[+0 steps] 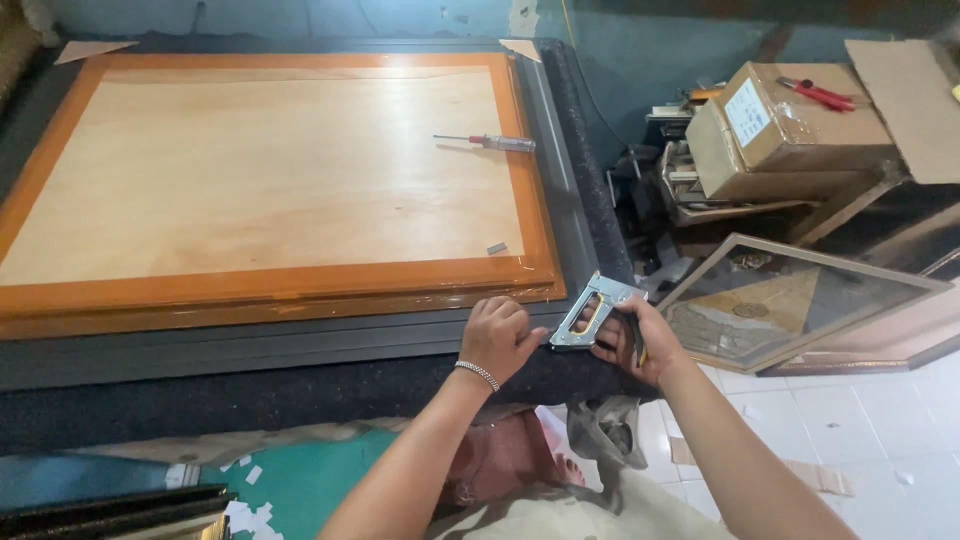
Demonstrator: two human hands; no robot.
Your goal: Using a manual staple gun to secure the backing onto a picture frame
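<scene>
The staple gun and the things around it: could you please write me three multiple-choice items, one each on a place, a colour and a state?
1. Where does the screwdriver lie?
A. on the wooden board
B. on the tiled floor
C. in the cardboard box

2. What colour is the frame around the board?
A. blue
B. orange
C. white

3. What holds the staple gun?
A. nothing
B. the left hand alone
C. the right hand, by the handle

Answers: 1 A, it rests near the board's far right corner. 2 B, an orange band borders the pale wood. 3 C, the right hand wraps the handle while the left hand is fisted beside the gun's front end.
</scene>
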